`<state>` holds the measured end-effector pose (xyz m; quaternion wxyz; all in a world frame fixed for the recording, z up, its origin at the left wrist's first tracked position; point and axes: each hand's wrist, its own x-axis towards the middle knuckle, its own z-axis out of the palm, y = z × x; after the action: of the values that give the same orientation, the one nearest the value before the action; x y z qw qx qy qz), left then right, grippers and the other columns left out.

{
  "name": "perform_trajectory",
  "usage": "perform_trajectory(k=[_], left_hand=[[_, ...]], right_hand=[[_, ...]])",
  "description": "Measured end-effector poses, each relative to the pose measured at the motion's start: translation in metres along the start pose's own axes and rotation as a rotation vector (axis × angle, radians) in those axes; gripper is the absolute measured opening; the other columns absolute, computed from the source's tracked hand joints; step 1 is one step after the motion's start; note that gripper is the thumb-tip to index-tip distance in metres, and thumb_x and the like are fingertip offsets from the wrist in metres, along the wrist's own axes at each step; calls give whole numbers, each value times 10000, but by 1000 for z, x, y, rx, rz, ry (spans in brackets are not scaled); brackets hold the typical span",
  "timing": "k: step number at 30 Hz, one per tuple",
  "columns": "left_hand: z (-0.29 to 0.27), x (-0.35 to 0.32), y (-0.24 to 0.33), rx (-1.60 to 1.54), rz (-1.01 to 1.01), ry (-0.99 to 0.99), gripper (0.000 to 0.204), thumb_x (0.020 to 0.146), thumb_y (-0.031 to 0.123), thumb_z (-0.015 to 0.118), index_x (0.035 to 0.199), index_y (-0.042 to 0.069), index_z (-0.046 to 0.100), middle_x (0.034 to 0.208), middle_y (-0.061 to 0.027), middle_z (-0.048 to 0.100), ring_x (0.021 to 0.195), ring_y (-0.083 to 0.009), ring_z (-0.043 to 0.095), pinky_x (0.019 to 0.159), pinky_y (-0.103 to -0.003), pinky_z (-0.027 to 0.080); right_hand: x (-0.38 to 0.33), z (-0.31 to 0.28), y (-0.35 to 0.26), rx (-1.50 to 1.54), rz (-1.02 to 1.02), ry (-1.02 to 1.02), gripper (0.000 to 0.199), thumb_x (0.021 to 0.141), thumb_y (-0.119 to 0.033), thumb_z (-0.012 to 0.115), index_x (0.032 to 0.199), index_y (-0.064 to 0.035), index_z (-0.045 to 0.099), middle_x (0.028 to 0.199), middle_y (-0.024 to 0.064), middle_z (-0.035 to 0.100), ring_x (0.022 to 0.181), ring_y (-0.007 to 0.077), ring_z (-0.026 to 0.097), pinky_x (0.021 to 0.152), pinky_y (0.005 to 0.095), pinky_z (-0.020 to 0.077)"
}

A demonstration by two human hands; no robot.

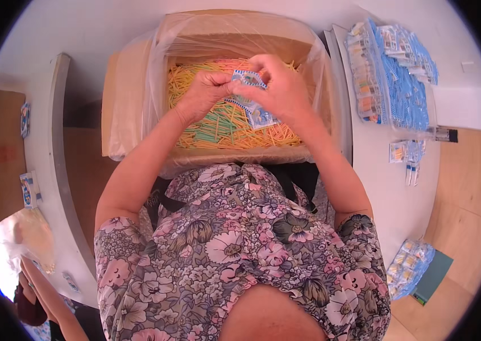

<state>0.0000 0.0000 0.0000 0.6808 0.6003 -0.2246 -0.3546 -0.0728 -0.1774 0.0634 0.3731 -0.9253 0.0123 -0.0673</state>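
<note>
Both my hands are above a cardboard box (138, 108) lined with a clear plastic bag. Inside lies a heap of thin sticks (212, 126) in yellow, green and pink. My left hand (203, 95) is closed, its thumb and fingers pinched at the left edge of a small blue-and-white packet (246, 77). From the other side my right hand (279, 88) grips the same packet between thumb and curled fingers. Below the hands a similar packet (262, 118) hangs or lies over the sticks; whether the two are joined I cannot tell.
On the right-hand white table (377, 193) stands a clear bin (365, 85) of blue packets, with a few loose packets (405, 152) nearer. Further down are a bundled pack (411, 267) and a green board (435, 275). At lower left another person's arm (53, 298) reaches along a white table.
</note>
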Motion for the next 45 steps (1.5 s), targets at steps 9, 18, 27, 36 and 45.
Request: perform_trajectory(k=[9,18,27,36,45], left_hand=[[63,29,35,159,-60,7,276,900,240,598,964,-15,680,831,-3,647,734,-67,548,683,-235,469],[53,65,-38,568,147,-90,307,765,238,728,939,3,634,818,-76,658,729,-177,631,660,-314,496],[70,74,-68,1115,51,20,415,578,147,821,919,21,619,785,-126,639,724,-272,627,657,-361,494],[58,81,-84,725,-50,26,214,662,108,780,798,30,636,675,-68,633,639,-149,614,596,-296,492],[77,49,-28,509,75,-49,235,712,36,716,917,21,603,745,-26,610,725,-105,577,667,-274,486]], right_hand=[[-47,-16,30,49,-205,282,376,768,-157,720,1092,-21,585,922,105,644,781,196,625,707,290,495],[-201,-185,120,386,87,850,298,791,102,598,1085,49,598,1017,124,649,902,158,624,803,272,505],[-295,-304,304,-123,668,813,364,824,-68,623,1159,59,557,1014,116,634,860,156,603,732,270,489],[-207,-232,145,-924,193,1044,325,828,-86,658,1121,32,581,1120,144,605,985,229,586,850,309,479],[-113,-76,22,-401,-101,319,282,770,-35,671,1038,7,596,959,169,627,876,301,611,779,358,479]])
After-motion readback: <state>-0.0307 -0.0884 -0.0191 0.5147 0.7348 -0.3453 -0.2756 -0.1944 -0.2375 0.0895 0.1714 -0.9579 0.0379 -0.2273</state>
